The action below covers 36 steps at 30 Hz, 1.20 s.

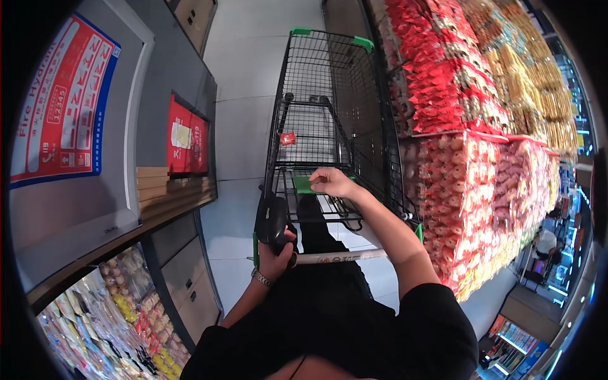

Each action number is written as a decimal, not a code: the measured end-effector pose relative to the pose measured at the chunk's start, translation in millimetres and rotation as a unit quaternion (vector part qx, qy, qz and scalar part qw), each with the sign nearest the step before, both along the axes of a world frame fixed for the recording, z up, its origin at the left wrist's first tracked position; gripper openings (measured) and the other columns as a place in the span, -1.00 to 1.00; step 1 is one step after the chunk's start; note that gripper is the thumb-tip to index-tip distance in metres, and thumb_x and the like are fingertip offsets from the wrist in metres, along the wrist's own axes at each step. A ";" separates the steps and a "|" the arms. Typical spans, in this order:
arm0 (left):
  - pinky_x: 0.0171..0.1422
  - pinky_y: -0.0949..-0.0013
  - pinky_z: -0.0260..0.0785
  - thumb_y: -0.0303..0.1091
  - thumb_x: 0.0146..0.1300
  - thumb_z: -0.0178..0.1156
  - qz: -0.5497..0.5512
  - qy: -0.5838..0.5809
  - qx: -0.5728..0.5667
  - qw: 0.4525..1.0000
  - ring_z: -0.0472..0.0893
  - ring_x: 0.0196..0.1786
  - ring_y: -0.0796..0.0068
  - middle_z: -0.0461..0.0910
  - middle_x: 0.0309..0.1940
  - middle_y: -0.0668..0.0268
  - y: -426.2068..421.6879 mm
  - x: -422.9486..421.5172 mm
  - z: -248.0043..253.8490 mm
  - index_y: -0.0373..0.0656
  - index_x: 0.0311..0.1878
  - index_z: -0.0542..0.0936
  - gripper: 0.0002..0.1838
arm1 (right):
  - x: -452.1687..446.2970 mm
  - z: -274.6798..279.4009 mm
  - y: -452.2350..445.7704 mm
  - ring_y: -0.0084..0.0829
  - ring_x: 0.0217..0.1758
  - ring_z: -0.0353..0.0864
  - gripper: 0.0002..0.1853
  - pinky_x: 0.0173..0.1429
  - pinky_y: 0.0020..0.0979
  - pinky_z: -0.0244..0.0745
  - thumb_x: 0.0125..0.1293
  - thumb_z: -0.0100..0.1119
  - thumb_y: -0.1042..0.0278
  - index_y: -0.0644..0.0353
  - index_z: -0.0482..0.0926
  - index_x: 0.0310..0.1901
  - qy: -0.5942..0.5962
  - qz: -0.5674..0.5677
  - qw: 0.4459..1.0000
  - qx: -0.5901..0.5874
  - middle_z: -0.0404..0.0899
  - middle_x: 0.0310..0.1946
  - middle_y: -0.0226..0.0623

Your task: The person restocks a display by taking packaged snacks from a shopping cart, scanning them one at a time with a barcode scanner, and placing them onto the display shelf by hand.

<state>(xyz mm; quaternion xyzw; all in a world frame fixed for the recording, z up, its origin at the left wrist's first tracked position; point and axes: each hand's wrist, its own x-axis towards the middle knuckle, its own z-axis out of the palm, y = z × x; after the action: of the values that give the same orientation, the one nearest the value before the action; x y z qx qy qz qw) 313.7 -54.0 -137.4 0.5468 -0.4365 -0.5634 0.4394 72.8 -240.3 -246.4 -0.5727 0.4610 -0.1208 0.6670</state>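
In front of me is a black wire shopping cart (310, 82) with green corner caps. A small red packet (288, 139) is in its basket. My right hand (332, 183) reaches over the near end of the cart, beside the green panel (304, 185). Its fingers are curled together, and whatever they may hold is hidden. My left hand (275, 259), with a watch at the wrist, is closed around the lower part of a black rounded handheld device (274, 221). That device is at the left end of the cart's pale push bar (342, 256).
Stacked red snack packs (443, 82) and bagged goods (453, 190) line the right side close to the cart. On the left are a grey cabinet with a fire hydrant sign (63, 95), a red box (188, 136) and shelved packages (114, 316). Tiled floor (247, 63) runs ahead.
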 end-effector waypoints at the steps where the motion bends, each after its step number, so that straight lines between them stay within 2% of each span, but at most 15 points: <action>1: 0.03 0.32 0.51 -0.53 0.14 0.21 0.078 0.062 0.034 0.994 0.64 -0.17 0.50 0.66 -0.22 0.26 3.2 -7.6 -2.8 -0.30 -0.11 0.60 -0.78 | 2.7 -14.1 -15.2 -0.61 -0.18 0.60 -0.79 -0.03 -0.50 0.54 0.26 0.37 0.49 0.26 0.63 -0.08 0.026 0.029 0.999 -0.012 0.66 -0.26 -0.41; 2: 0.02 0.32 0.51 -0.53 0.13 0.22 0.080 0.073 0.065 0.992 0.64 -0.16 0.50 0.66 -0.22 0.26 5.5 -9.0 0.4 -0.29 -0.10 0.60 -0.76 | 6.8 -32.0 -32.9 -0.61 -0.17 0.60 -0.74 -0.02 -0.50 0.54 0.23 0.41 0.42 0.25 0.63 -0.07 0.089 0.065 0.994 -0.017 0.67 -0.22 -0.40; 4: 0.01 0.34 0.50 -0.53 0.11 0.24 0.082 0.093 0.120 0.985 0.63 -0.15 0.49 0.65 -0.22 0.26 4.4 -9.1 13.3 -0.27 -0.07 0.60 -0.72 | 14.3 -71.1 -63.4 -0.42 -0.11 0.68 -0.68 0.05 -0.39 0.57 0.15 0.44 0.37 0.24 0.64 -0.07 0.177 0.113 0.975 -0.070 0.69 -0.17 -0.28; 7: -0.01 0.31 0.49 -0.51 0.08 0.27 0.075 -0.008 0.038 0.996 0.63 -0.13 0.46 0.64 -0.20 0.26 12.7 -10.8 -2.5 -0.23 -0.03 0.60 -0.67 | 30.7 -127.7 -110.3 -0.16 0.06 0.66 -0.59 0.19 -0.23 0.55 0.07 0.42 0.34 0.22 0.63 -0.02 0.261 0.183 0.929 -0.186 0.67 -0.04 -0.12; 10: -0.06 0.36 0.49 -0.32 0.19 0.22 0.026 -0.033 0.061 0.997 0.60 -0.11 0.49 0.58 -0.07 0.21 24.8 -11.7 -8.7 -0.27 0.15 0.49 -0.55 | 52.0 -172.8 -148.2 -0.01 0.24 0.53 -0.48 0.32 -0.14 0.48 0.03 0.37 0.36 0.19 0.58 0.10 0.316 0.158 0.918 -0.182 0.59 0.11 -0.03; 13: -0.09 0.34 0.46 -0.27 0.15 0.23 -0.013 -0.049 0.106 0.993 0.60 -0.12 0.44 0.60 -0.10 0.19 32.4 -7.4 -8.4 -0.27 0.08 0.55 -0.56 | 72.2 -230.5 -175.7 -0.07 0.34 0.44 -0.34 0.37 -0.16 0.45 0.03 0.35 0.38 0.16 0.46 0.26 0.368 0.165 0.891 -0.210 0.50 0.23 -0.10; 16: -0.10 0.33 0.45 -0.19 0.10 0.28 0.023 -0.090 0.065 0.994 0.61 -0.14 0.38 0.62 -0.14 0.17 22.4 -11.5 -0.6 -0.27 0.01 0.61 -0.56 | 89.6 -270.8 -184.2 -0.07 0.40 0.38 -0.26 0.41 -0.14 0.41 0.03 0.34 0.41 0.15 0.37 0.32 0.372 0.159 0.880 -0.249 0.44 0.30 -0.16; 17: -0.10 0.34 0.44 -0.15 0.06 0.33 0.028 -0.083 0.115 0.989 0.62 -0.15 0.34 0.63 -0.18 0.16 22.0 -11.5 4.3 -0.25 -0.06 0.65 -0.56 | 93.6 -278.1 -181.9 -0.12 0.39 0.38 -0.27 0.38 -0.11 0.38 0.02 0.36 0.42 0.14 0.36 0.31 0.368 0.151 0.879 -0.262 0.43 0.30 -0.21; 21: -0.13 0.34 0.44 -0.14 0.01 0.40 -0.034 -0.089 0.127 0.987 0.63 -0.18 0.32 0.64 -0.19 0.18 5.4 -1.7 14.6 -0.24 -0.06 0.65 -0.53 | 98.6 -306.3 -165.9 -0.19 0.26 0.47 -0.34 0.28 -0.14 0.36 0.02 0.40 0.40 0.08 0.43 0.23 0.434 0.203 0.832 -0.279 0.53 0.15 -0.24; 24: -0.14 0.33 0.44 -0.12 -0.01 0.40 -0.049 -0.059 0.150 0.986 0.63 -0.18 0.32 0.63 -0.21 0.20 1.7 3.2 16.6 -0.25 -0.07 0.65 -0.52 | 89.4 -315.0 -145.9 -0.17 0.24 0.47 -0.39 0.30 -0.14 0.33 0.01 0.42 0.36 0.08 0.48 0.17 0.448 0.160 0.842 -0.256 0.54 0.12 -0.22; 28: -0.15 0.34 0.43 -0.12 -0.04 0.39 -0.002 -0.052 0.171 0.984 0.63 -0.21 0.34 0.63 -0.24 0.21 5.3 -6.8 20.7 -0.25 -0.08 0.66 -0.51 | 82.5 -316.1 -130.8 -0.15 0.20 0.51 -0.48 0.22 -0.13 0.48 0.03 0.44 0.25 0.06 0.53 0.07 0.412 0.113 0.872 -0.241 0.55 0.05 -0.15; 33: -0.16 0.36 0.42 -0.12 -0.05 0.35 -0.005 -0.070 0.120 0.990 0.62 -0.25 0.36 0.64 -0.28 0.22 5.8 -6.5 14.2 -0.27 -0.11 0.66 -0.52 | 106.4 -315.4 -124.1 -0.12 0.17 0.57 -0.49 0.17 -0.11 0.57 0.11 0.42 0.19 0.02 0.51 0.10 0.378 0.106 0.907 -0.151 0.53 0.03 -0.13; 34: -0.16 0.36 0.42 -0.09 -0.04 0.36 0.006 -0.070 0.128 0.989 0.62 -0.25 0.36 0.64 -0.29 0.22 4.9 -7.5 15.4 -0.27 -0.12 0.66 -0.52 | 112.9 -315.1 -122.1 -0.12 0.17 0.58 -0.50 0.17 -0.11 0.57 0.12 0.41 0.18 0.02 0.50 0.11 0.383 0.108 0.909 -0.121 0.52 0.03 -0.14; 36: -0.16 0.35 0.42 -0.04 -0.02 0.36 0.025 -0.064 0.147 0.987 0.62 -0.26 0.36 0.64 -0.30 0.23 4.6 -10.3 18.6 -0.28 -0.15 0.66 -0.50 | 117.7 -318.2 -117.9 -0.12 0.13 0.62 -0.52 0.14 -0.13 0.59 0.17 0.38 0.16 0.07 0.48 0.09 0.403 0.134 0.895 -0.138 0.52 0.04 -0.13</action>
<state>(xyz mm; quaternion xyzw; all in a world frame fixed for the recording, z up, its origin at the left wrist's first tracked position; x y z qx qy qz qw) 303.4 -49.3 -118.8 0.6508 -0.3627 -0.5743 0.3393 190.5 -358.2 -564.6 -0.7149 0.5881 0.1484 0.3478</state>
